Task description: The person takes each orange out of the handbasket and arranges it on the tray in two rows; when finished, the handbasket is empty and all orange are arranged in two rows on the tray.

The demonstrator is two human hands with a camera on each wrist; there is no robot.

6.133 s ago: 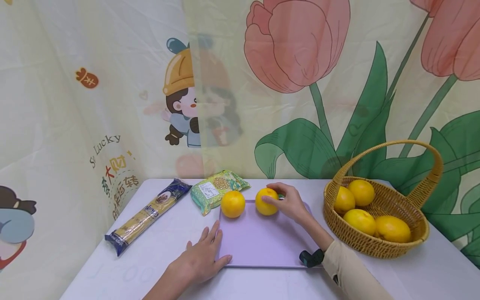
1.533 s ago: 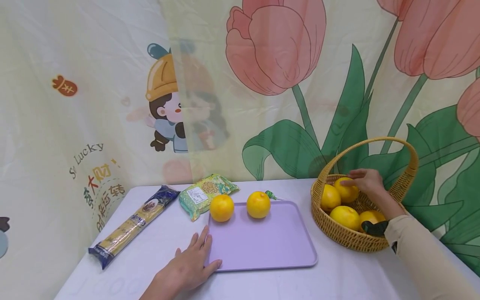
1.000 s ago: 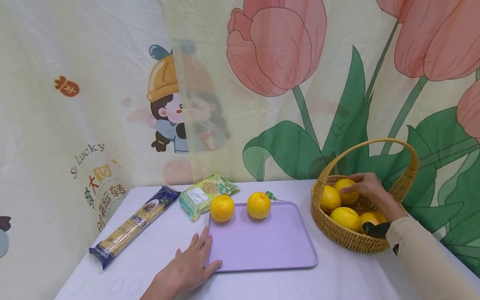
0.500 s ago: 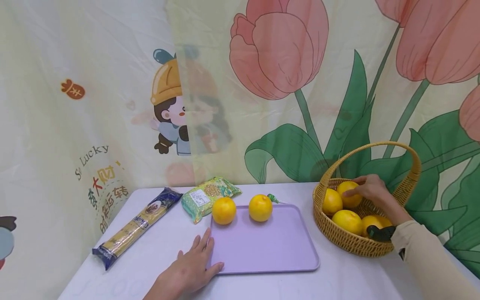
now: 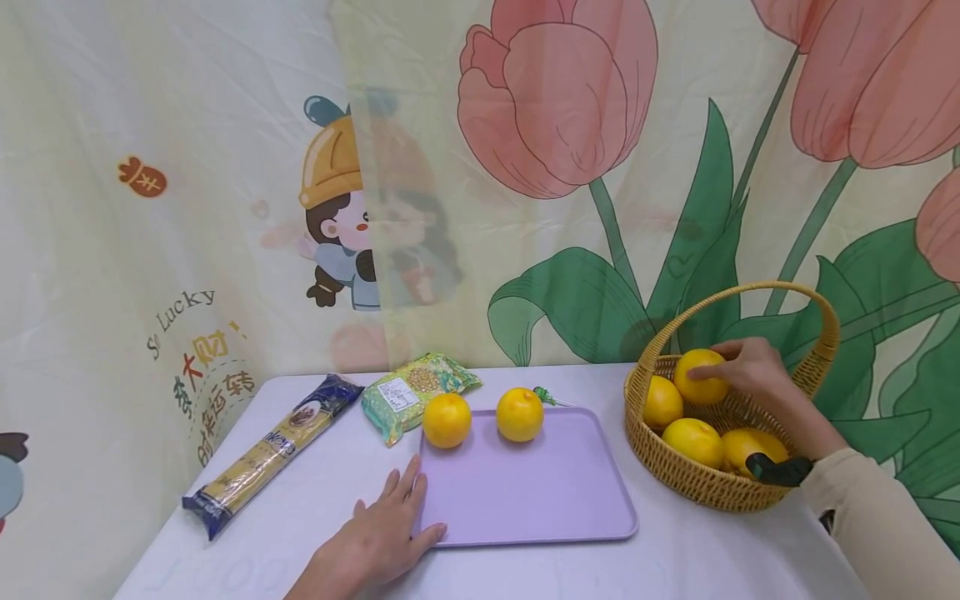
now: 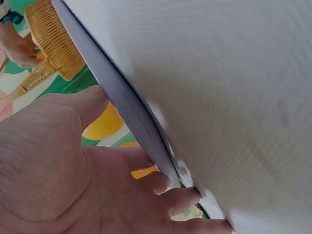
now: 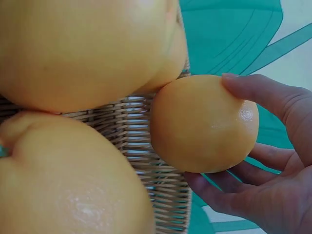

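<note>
My right hand point(image 5: 753, 367) grips an orange point(image 5: 701, 377) at the back of the wicker basket point(image 5: 697, 479). In the right wrist view, thumb and fingers point(image 7: 214, 195) hold this orange point(image 7: 204, 124) from opposite sides, above the basket's woven wall. Several more oranges point(image 5: 692, 442) lie in the basket. My left hand point(image 5: 382, 529) rests at the left edge of the lilac tray point(image 5: 525, 492), fingers extended. The left wrist view has its thumb and fingertips along the tray's side point(image 6: 126, 102). Two oranges, one left point(image 5: 447, 420) and one right point(image 5: 520, 414), sit at the tray's far edge.
A green snack packet point(image 5: 416, 393) lies behind the tray's left corner. Farther left is a long pack of spaghetti point(image 5: 273, 454). A small green-wrapped lollipop point(image 5: 545, 396) lies behind the tray. A printed curtain point(image 5: 435, 167) hangs behind the white table point(image 5: 300, 542).
Earlier, my right hand held the right-hand orange on the tray; it let go and moved to the basket. In the last half second, the gripped orange has risen slightly. My left hand stays at the tray.
</note>
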